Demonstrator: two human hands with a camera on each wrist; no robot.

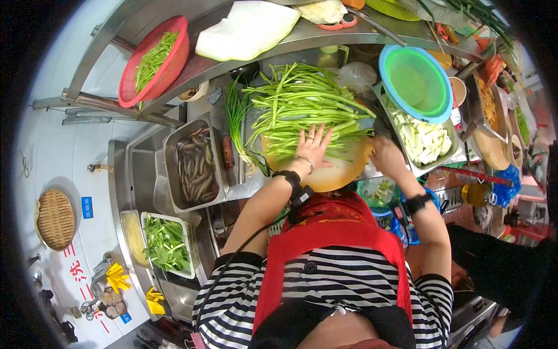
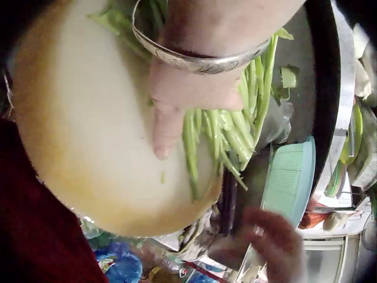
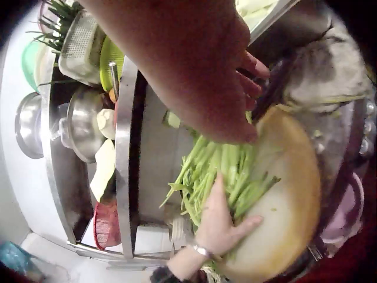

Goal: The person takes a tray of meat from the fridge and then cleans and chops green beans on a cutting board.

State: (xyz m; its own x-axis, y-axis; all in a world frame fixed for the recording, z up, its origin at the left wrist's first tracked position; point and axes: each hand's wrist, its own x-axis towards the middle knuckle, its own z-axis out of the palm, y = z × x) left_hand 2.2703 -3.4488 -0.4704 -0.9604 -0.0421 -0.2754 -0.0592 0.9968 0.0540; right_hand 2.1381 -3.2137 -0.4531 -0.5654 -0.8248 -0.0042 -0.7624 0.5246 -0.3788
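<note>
A large heap of long green vegetable stalks (image 1: 305, 104) lies over the far part of a round cutting board (image 1: 331, 174) with yellowish edges. My left hand (image 1: 314, 148) rests on the near stalks with fingers spread, its thumb over the bare board in the left wrist view. A silver bangle (image 2: 200, 63) circles that wrist. Past the board's right edge, beside the stalk ends, is my right hand (image 1: 387, 158). Its fingers (image 3: 250, 88) are slightly bent and apart, with nothing seen between them. Close by it in the left wrist view is a dark, narrow bar (image 2: 228, 209).
On the right, a blue-rimmed green basket (image 1: 415, 81) overlaps a tray of cut pale vegetable pieces (image 1: 424, 142). Thin green scallions (image 1: 237, 119) lie left of the heap, near a metal pan of dark, elongated pieces (image 1: 196, 166). A metal shelf (image 1: 256, 67) runs above the far side.
</note>
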